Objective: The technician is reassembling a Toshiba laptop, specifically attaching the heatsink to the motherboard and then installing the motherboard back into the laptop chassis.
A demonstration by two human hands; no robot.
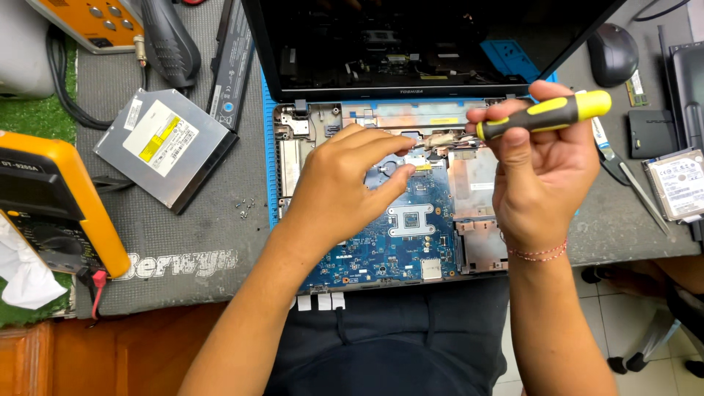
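1. At the far left sits one yellow meter (55,198) on the green mat, with one white tissue (22,271) just below it.
2. Next comes one flat silver disc drive (165,147) lying on the grey mat (183,242). One long black battery (233,59) lies above it.
3. A few tiny screws (246,207) lie on the grey mat, between the disc drive and the laptop; they are too small to count.
4. In the middle is one open laptop (469,242) with its cover off. One blue board (396,242) shows inside, and the black screen (411,40) stands behind it.
5. The left hand (345,183) rests on the blue board. Its fingers are bent and close together, with the thumb tip touching the board. Whether it holds anything cannot be told.
6. The right hand (543,169) is lifted above the laptop's right side. Its fingers are wrapped around one yellow and black screwdriver (546,115), which lies sideways. One thin bracelet (539,253) goes round the wrist.
7. To the right are one black mouse (612,53) and one silver hard drive (678,183).
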